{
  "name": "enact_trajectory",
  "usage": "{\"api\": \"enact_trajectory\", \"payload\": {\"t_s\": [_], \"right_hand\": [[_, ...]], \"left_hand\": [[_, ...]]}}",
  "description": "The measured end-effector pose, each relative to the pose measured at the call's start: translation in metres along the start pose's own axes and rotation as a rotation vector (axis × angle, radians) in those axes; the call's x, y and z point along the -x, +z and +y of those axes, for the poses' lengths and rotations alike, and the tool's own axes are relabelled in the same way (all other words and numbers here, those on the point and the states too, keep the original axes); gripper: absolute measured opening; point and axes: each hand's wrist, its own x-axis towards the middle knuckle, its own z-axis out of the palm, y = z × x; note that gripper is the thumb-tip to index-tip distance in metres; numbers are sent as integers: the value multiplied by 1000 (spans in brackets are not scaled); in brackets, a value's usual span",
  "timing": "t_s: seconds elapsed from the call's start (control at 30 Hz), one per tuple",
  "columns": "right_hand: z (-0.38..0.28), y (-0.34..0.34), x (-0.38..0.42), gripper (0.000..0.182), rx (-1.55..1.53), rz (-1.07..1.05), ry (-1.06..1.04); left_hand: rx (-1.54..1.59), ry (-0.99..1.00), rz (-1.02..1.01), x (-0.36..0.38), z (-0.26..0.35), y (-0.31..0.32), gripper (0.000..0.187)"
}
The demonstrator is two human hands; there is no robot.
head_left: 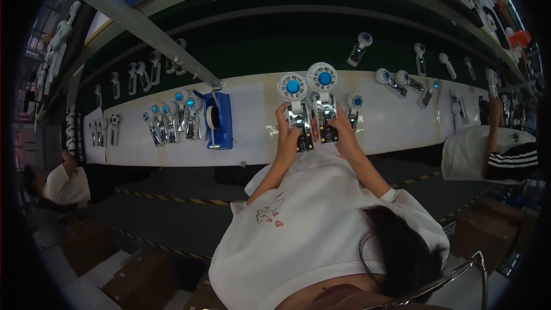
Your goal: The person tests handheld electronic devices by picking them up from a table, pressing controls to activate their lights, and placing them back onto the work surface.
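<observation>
My left hand (pixel 285 140) is closed round a handheld fan (pixel 293 87), its thumb lying on the front of the handle. In my right hand (pixel 345 133) is a second handheld fan (pixel 322 78), gripped the same way beside the first. Both fans stand upright with white round heads and blue centres, and their handles show bare circuit boards. Part of another round head shows between the two, mostly hidden. Just beyond my right hand, another fan (pixel 355 102) lies on the white worktop (pixel 252 120).
Left of my hands stands a blue tape dispenser (pixel 221 120), with several fans (pixel 166 116) grouped beside it. More fans lie along the green belt (pixel 252 40) behind the worktop and to the right (pixel 396 80). A metal post (pixel 149 31) slants overhead. Co-workers (pixel 488 149) sit at both sides.
</observation>
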Motion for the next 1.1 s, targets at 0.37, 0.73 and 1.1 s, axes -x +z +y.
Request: {"api": "enact_trajectory", "payload": {"t_s": [0.37, 0.73, 1.1], "right_hand": [[5, -10, -9, 45, -70, -10, 39], [20, -27, -25, 56, 3, 53, 41], [13, -23, -41, 58, -49, 45, 160]], "left_hand": [[181, -82, -41, -8, -15, -8, 64], [34, -91, 13, -21, -34, -20, 68], [-106, -16, 28, -45, -52, -33, 69]]}}
